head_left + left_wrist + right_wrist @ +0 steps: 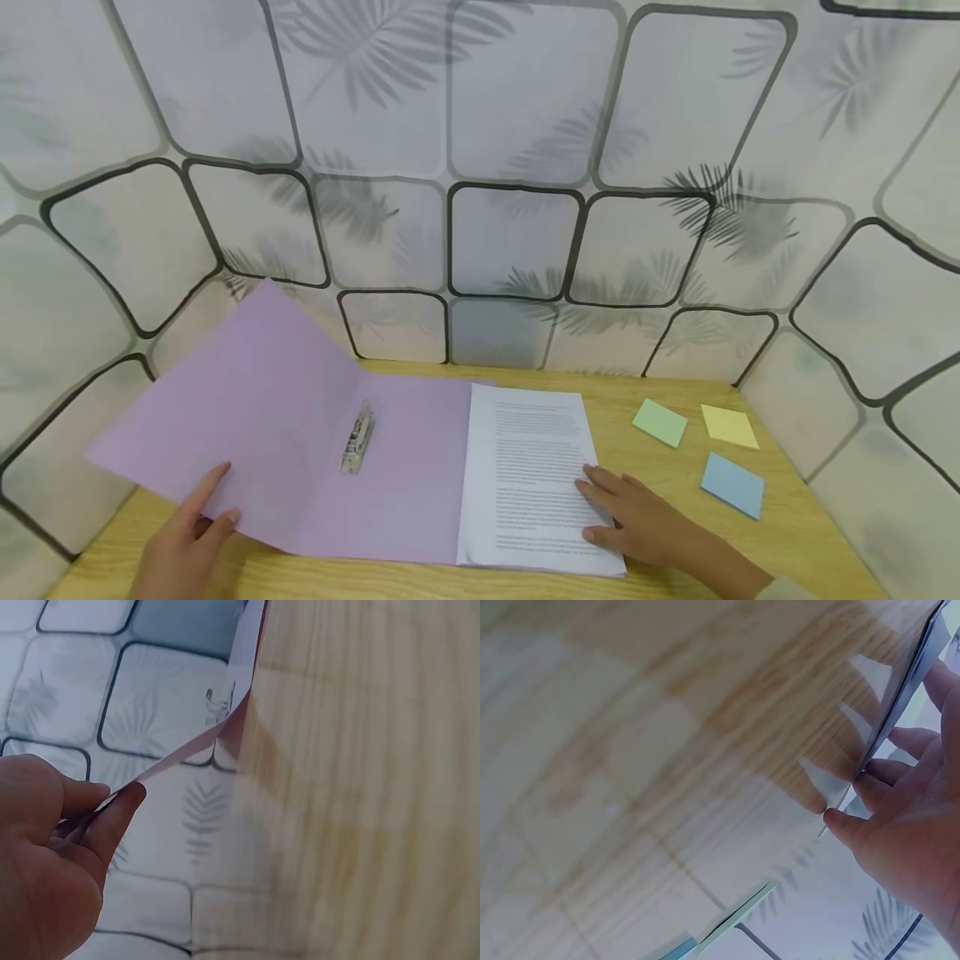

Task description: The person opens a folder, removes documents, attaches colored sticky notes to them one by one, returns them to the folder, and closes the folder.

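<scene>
"How do the fingers lie?"
"The left hand (178,543) pinches the folder (416,467) by its lifted flap; the right hand (643,518) rests relaxed fingers on the papers (528,475)."
"Those are where?"
"On the folder's right side, print up. A clip (357,437) lies near the folder's crease."
"Beyond?"
"Right of the folder, on the table (660,479): green note (660,422), yellow note (729,426), blue note (732,485)."

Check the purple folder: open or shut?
Open. The folder has its cover raised in the left hand, exposing the metal clip inside.
</scene>
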The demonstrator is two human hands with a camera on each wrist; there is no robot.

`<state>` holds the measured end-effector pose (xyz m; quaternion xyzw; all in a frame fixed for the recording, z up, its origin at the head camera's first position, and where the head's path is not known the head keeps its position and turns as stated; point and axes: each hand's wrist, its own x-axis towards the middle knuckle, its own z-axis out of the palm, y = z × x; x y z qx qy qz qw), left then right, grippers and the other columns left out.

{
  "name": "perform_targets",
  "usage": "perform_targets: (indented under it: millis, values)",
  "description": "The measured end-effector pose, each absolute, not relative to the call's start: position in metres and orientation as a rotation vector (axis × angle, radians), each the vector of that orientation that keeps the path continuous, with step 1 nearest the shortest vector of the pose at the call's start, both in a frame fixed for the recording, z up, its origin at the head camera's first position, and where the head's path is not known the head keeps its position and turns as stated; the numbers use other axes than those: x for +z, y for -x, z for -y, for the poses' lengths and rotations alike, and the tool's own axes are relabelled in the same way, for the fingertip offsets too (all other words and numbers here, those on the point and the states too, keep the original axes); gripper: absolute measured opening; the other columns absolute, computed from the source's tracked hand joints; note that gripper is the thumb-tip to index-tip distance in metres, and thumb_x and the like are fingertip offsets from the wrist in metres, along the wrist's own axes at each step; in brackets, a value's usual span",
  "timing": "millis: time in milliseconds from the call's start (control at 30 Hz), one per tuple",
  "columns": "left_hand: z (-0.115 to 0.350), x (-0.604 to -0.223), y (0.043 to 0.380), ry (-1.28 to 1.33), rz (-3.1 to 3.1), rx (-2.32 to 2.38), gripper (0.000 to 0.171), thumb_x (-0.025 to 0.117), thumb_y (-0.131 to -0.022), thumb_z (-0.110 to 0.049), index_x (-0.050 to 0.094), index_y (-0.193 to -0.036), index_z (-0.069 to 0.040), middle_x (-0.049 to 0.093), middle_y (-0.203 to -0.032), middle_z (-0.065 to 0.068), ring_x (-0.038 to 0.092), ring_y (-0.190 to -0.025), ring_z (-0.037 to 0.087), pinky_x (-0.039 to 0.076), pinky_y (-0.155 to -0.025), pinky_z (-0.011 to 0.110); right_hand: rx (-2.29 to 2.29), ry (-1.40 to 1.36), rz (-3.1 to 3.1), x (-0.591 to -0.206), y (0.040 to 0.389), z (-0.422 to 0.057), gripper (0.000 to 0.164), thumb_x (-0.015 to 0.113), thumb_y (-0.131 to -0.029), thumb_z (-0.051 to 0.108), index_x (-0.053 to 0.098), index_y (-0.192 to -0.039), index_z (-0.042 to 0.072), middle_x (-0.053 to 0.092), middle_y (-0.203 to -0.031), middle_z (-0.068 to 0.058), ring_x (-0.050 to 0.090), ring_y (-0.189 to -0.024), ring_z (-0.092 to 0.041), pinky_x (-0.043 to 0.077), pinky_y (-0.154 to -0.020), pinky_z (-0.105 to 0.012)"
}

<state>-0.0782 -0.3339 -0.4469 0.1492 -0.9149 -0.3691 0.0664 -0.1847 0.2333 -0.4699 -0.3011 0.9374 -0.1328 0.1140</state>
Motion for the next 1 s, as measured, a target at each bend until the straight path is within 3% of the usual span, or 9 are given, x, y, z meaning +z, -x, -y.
perform_targets:
  millis: [100, 367, 800, 867, 933, 1000]
  values:
    - [0.349, -0.444, 0.080, -0.384, 2.772, -1.050, 0.062, 0.056, -0.104, -0.018, 0.028, -0.159, -0.010, 0.069, -0.082, 0.006, 0.049, -0.062, 0.001, 0.042, -0.054, 0.024, -0.393, 0.865, -2.737, -0.471, 0.185, -0.233, 0.079, 0.050, -0.097, 0.065, 0.043, -0.153, 0.009, 0.033, -0.162, -0.016, 0.035, -0.147, -0.039, 0.025, -0.115, -0.068]
    - [0.386, -0.437, 0.088, -0.314, 2.705, -0.887, 0.061, 0.053, -0.104, -0.015, 0.028, -0.158, -0.006, 0.066, -0.080, 0.012, 0.043, -0.058, 0.003, 0.038, -0.049, 0.026, -0.403, 0.880, -2.732, -0.469, 0.184, -0.233, 0.079, 0.051, -0.097, 0.063, 0.043, -0.153, 0.008, 0.033, -0.162, -0.017, 0.034, -0.147, -0.040, 0.027, -0.114, -0.068]
    - [0.416, -0.433, 0.091, -0.410, 2.703, -0.760, 0.062, 0.049, -0.104, -0.014, 0.022, -0.159, -0.007, 0.057, -0.068, 0.005, 0.041, -0.054, 0.008, 0.035, -0.049, 0.027, -0.399, 0.870, -2.745, -0.472, 0.184, -0.234, 0.078, 0.050, -0.097, 0.064, 0.042, -0.154, 0.011, 0.032, -0.162, -0.016, 0.037, -0.145, -0.040, 0.026, -0.116, -0.067]
    - [0.417, -0.431, 0.093, -0.419, 2.719, -0.765, 0.064, 0.049, -0.104, -0.015, 0.018, -0.160, -0.007, 0.060, -0.078, 0.012, 0.043, -0.058, 0.011, 0.035, -0.050, 0.027, -0.398, 0.859, -2.745, -0.473, 0.184, -0.235, 0.078, 0.049, -0.097, 0.065, 0.042, -0.154, 0.011, 0.032, -0.163, -0.016, 0.036, -0.146, -0.039, 0.025, -0.117, -0.066]
    - [0.419, -0.429, 0.094, -0.461, 2.734, -0.797, 0.068, 0.048, -0.105, -0.019, 0.011, -0.161, -0.008, 0.062, -0.103, 0.029, 0.053, -0.072, 0.026, 0.044, -0.058, 0.036, -0.400, 0.862, -2.745, -0.472, 0.184, -0.234, 0.078, 0.050, -0.097, 0.064, 0.042, -0.154, 0.010, 0.031, -0.163, -0.016, 0.036, -0.146, -0.040, 0.024, -0.117, -0.067]
    - [0.421, -0.428, 0.095, -0.529, 2.727, -0.838, 0.071, 0.048, -0.105, -0.022, 0.006, -0.161, -0.009, 0.047, -0.127, 0.042, 0.058, -0.092, 0.045, 0.052, -0.068, 0.048, -0.403, 0.854, -2.742, -0.472, 0.184, -0.234, 0.078, 0.050, -0.097, 0.064, 0.042, -0.154, 0.011, 0.031, -0.163, -0.016, 0.036, -0.146, -0.040, 0.024, -0.117, -0.067]
